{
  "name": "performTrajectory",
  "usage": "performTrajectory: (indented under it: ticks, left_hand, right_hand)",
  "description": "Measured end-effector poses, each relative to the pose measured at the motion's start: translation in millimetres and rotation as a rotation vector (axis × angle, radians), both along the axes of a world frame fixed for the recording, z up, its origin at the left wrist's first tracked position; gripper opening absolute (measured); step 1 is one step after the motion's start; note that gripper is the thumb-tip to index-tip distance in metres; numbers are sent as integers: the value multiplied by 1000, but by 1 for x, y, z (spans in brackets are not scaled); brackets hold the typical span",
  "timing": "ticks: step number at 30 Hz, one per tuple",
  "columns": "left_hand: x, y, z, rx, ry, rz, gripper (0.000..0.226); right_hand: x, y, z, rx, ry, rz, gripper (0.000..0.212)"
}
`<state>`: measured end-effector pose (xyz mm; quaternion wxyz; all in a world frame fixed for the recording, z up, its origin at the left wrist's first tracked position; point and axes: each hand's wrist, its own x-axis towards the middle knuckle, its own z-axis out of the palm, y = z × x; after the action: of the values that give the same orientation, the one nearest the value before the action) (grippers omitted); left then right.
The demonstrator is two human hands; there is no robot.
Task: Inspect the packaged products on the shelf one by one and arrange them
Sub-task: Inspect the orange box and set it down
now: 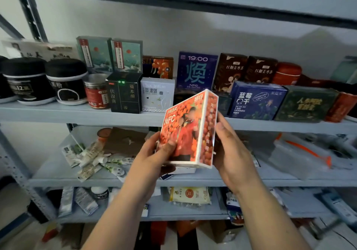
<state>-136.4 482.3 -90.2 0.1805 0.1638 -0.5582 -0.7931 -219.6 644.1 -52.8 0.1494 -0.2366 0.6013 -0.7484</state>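
An orange box (188, 128) printed with berries and "NFC" is held tilted in front of the shelf, between both hands. My left hand (154, 153) grips its lower left corner, thumb on the front face. My right hand (231, 149) holds its right side from behind. On the grey shelf (77, 114) behind stand a white box (157, 94), a black box (124, 92), a blue "19:00" box (197, 70) and a blue blueberry box (257, 100). A gap shows behind the held box.
Two black tubs (48, 79) and a red jar (96, 91) stand at the left, brown boxes (245, 70) and a dark green box (305, 103) at the right. The lower shelf (270, 180) holds loose sachets (96, 161) and a clear plastic bag (301, 153).
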Motion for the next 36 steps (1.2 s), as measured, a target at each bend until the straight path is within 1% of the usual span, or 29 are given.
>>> performTrajectory:
  ticks: [2, 4, 6, 7, 9, 10, 12, 14, 15, 17, 19, 21, 23, 26, 33, 36]
  left_hand:
    - [-3, 9, 0, 90, 35, -44, 63]
    - [-6, 16, 3, 154, 66, -110, 58]
    - [-6, 20, 4, 243, 92, -212, 57]
    - [-6, 22, 5, 283, 108, -280, 50]
    - [-6, 23, 5, 335, 122, -376, 39]
    - [-6, 22, 4, 342, 114, -385, 38]
    - [-6, 16, 0, 347, 120, -406, 42]
    - [-4, 8, -2, 335, 150, -447, 55]
    - [-3, 4, 0, 326, 152, -438, 56]
    - [-3, -5, 4, 324, 114, -362, 47]
    - [-4, -14, 8, 352, 61, -288, 55]
    - [-6, -21, 8, 297, 51, -246, 61]
    - [-6, -25, 8, 239, 55, -212, 60]
    - [-9, -28, 7, 196, 59, -135, 49]
    - [-23, -24, 5, 136, 114, 22, 48]
    - [-31, -22, 3, 112, 140, 38, 45]
  right_hand:
    - [7, -3, -4, 49, 23, -28, 44]
    - [12, -6, -7, 166, 83, -30, 39]
    - [11, -8, -11, 271, 95, -7, 54]
    - [8, -8, -14, 282, 75, 9, 62]
    - [2, -8, -21, 238, 39, 31, 66]
    - [0, -8, -23, 207, 12, 21, 69]
    - [-5, -4, -27, 154, -17, -11, 73]
    - [-8, -1, -29, 143, 14, -44, 66]
    - [-10, 0, -30, 148, 27, -65, 62]
    - [-12, 1, -30, 157, 46, -101, 58]
    - [-17, 2, -30, 173, 82, -133, 56]
    - [-21, 3, -29, 175, 95, -171, 55]
    - [-26, 3, -28, 147, 80, -177, 57]
    - [-34, 5, -28, 124, 101, -162, 58]
    - [-48, 16, -25, 89, 202, -159, 52]
    - [-55, 23, -26, 80, 245, -164, 61]
